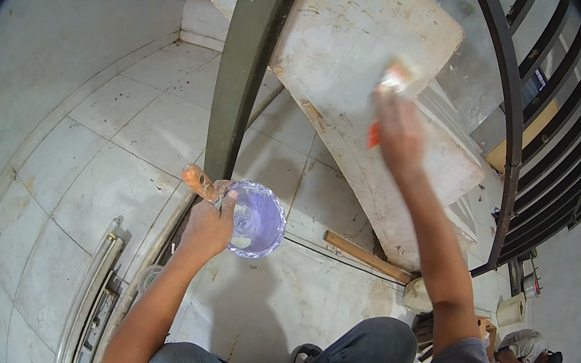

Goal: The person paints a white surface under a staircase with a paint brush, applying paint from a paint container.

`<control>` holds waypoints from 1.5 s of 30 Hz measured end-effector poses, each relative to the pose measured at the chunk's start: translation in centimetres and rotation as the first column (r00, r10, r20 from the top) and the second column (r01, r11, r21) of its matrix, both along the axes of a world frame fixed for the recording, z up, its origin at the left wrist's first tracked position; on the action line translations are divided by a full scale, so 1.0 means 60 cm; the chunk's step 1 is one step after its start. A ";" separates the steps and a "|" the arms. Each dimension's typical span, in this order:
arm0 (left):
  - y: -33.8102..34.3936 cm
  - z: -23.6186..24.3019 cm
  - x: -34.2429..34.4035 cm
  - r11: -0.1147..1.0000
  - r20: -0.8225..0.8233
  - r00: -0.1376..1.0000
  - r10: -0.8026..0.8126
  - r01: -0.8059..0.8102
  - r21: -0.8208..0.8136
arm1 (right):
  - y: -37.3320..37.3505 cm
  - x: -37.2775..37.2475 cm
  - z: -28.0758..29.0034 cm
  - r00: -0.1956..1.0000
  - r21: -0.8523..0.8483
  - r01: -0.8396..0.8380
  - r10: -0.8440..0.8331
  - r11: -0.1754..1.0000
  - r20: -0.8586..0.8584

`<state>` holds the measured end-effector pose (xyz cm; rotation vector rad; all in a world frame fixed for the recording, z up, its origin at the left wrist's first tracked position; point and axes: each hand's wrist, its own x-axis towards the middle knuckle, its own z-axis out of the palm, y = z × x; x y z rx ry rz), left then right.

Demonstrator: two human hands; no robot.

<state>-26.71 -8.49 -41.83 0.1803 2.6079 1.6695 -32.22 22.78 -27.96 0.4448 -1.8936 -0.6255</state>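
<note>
My left hand (210, 225) grips the rim of a round purple bowl (274, 216), smeared with white paste inside and along the rim. The same hand keeps hold of a tool with a worn orange-brown handle (198, 180); its lower end is hidden by my fingers and the bowl. Farther right, my right hand (400, 130) is closed around an orange-handled tool (372, 135). Motion blurs that tool's pale far end, so its kind is unclear. It is over a large whitish, stained panel (336, 28), which leans beside the dark green beam (239, 71).
A dark metal railing (508, 79) curves along the right. Wooden strip (366, 256) lies near the panel's lower edge. Metal-framed lengths (91, 310) lie at left on the tiled floor (96, 185). Another person (525, 350) is at lower right, near a cream bucket (511, 310).
</note>
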 end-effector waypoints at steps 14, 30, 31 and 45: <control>-0.016 0.004 0.009 0.998 0.076 0.996 0.050 -0.052 0.027 | -0.062 -0.015 0.162 0.979 -0.167 -0.201 0.203 0.965 -0.006; -0.019 0.025 0.013 0.999 0.050 0.999 0.008 -0.010 0.036 | -0.088 -0.055 0.109 0.880 -0.407 -0.265 0.392 0.874 0.269; -0.021 0.029 0.015 1.000 0.062 0.998 0.007 -0.008 0.016 | -0.093 -0.046 0.135 0.949 -0.217 -0.255 0.288 0.942 0.132; -0.027 0.034 0.020 0.999 0.089 0.996 0.014 -0.017 0.028 | -0.119 -0.068 -0.060 0.717 -0.328 -0.244 0.397 0.913 0.572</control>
